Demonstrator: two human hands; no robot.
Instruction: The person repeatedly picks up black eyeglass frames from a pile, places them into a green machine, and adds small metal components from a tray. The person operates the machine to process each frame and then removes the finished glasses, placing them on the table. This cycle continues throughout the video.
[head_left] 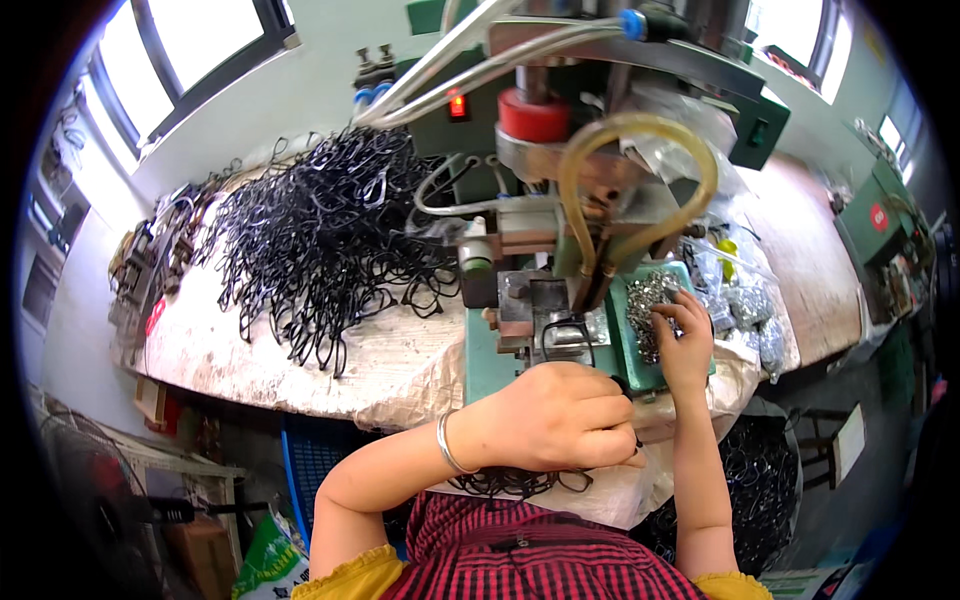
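Head view: nearest, above a red-and-black checked apron [520, 555], the left hand [548, 415] is curled into a fist with its back upward, and whether it grips anything cannot be told; some black cord loops [510, 482] lie just below it. Farther out and to the right, the right hand [686, 335] reaches over a green tray [626, 352], thumb and fingers bent and only slightly parted among small metal pieces [645, 300]; whether it has hold of one cannot be told. The step in hand appears to be picking out a metal piece, and the next move seems to call for a firm pinch on a single one. The pieces lie right under the right fingertips, beyond the left hand and to its right. Just past the left fist, a thin black loop [567, 322] stands in front of the pneumatic press [533, 115], left of the tray. Beyond, a large heap of black cord loops [330, 220] covers the desk [400, 365] at left, and clear plastic bags [750, 305] rest right of the tray
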